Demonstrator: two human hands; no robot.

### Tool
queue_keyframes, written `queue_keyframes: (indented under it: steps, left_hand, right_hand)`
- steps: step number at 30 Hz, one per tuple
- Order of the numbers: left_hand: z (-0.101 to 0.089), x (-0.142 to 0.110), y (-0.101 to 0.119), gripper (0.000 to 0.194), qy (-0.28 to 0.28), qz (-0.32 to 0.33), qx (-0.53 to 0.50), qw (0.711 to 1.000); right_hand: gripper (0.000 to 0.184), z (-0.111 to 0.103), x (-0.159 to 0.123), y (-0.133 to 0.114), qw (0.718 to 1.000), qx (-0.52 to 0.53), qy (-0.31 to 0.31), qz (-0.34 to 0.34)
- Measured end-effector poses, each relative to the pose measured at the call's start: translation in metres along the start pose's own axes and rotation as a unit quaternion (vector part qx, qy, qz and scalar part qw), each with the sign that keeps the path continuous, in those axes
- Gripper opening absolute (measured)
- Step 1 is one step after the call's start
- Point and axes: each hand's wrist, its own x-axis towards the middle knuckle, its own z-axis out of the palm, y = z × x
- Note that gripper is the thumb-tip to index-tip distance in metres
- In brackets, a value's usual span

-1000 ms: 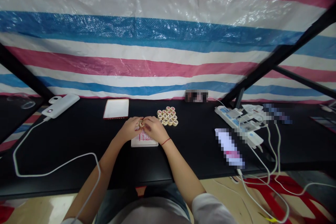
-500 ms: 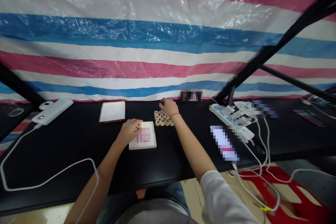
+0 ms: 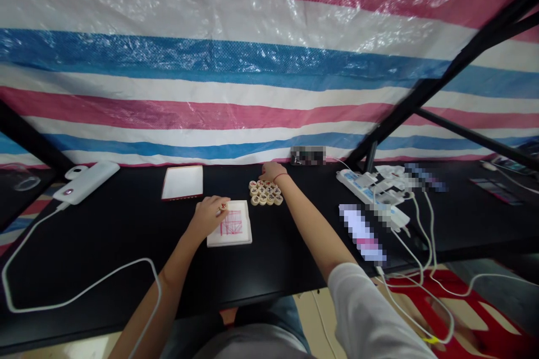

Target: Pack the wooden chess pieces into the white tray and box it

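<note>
My left hand (image 3: 209, 215) is closed, holding a round Chinese chess piece (image 3: 223, 207) with a red character between thumb and fingers. It rests over the upper left of a white square box (image 3: 229, 239), whose top carries a red scribbled grid. My right hand (image 3: 273, 170) reaches to the far edge of a block of Chinese chess pieces (image 3: 266, 196) standing in rows. Its fingers are curled down behind the back row, and what they grip is hidden. The pieces bear red characters towards the back and black ones in front.
A shallow white-lined box lid (image 3: 182, 182) lies left of the pieces. A white power bank (image 3: 88, 182) with a cable sits at the far left. On the right are a blurred phone (image 3: 362, 233) and a power strip (image 3: 357, 182) with chargers. A striped sheet (image 3: 227, 106) hangs behind the black table.
My right hand has left the white box and moved right and away to the back of the pieces. The left hand stays at the box with its piece. The view has shifted slightly.
</note>
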Motion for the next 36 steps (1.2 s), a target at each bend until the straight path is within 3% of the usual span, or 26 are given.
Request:
queue_keyframes:
  steps: [6,10,12,15,19,24,30,33,34,36]
  left_hand:
    - [0.000,-0.004,0.008,0.033,0.009,-0.045,0.008,0.999]
    - [-0.007,-0.002,0.001,0.050,0.091,0.023,-0.031,0.995]
    - [-0.012,0.000,-0.005,0.049,0.147,0.059,-0.058,0.986]
    - [-0.018,0.005,-0.010,0.041,0.176,0.081,-0.079,0.978]
    - [-0.023,0.015,-0.011,0.026,0.172,0.091,-0.084,0.977]
    - [-0.026,0.030,-0.008,0.023,0.205,0.093,-0.079,0.971]
    - [-0.020,0.029,-0.006,0.021,0.217,0.114,-0.032,0.969]
    - [-0.017,0.024,-0.005,0.025,0.226,0.120,-0.028,0.966]
    - [-0.016,0.022,-0.005,0.029,0.226,0.122,-0.032,0.966]
    - [-0.015,0.019,-0.003,0.036,0.216,0.128,-0.046,0.967]
  right_hand:
    - [0.032,0.000,0.006,0.010,0.998,0.034,0.046,-0.017]
    - [0.044,-0.002,0.001,0.024,0.991,0.066,0.112,-0.041]
    - [0.043,-0.003,-0.003,0.029,0.989,0.069,0.124,-0.044]
    - [0.033,-0.003,-0.003,0.032,0.991,0.056,0.112,-0.041]
    - [0.024,-0.002,0.003,0.023,0.996,0.030,0.072,-0.041]
    - [0.026,0.000,0.009,0.003,0.998,0.017,0.038,-0.043]
    - [0.027,-0.010,0.000,-0.007,0.994,0.042,0.091,-0.038]
    - [0.023,-0.002,-0.022,-0.015,0.981,0.123,0.129,-0.079]
    - [0.024,0.004,-0.031,-0.020,0.964,0.201,0.135,-0.109]
    - [0.027,0.021,-0.049,-0.031,0.903,0.389,0.074,-0.167]
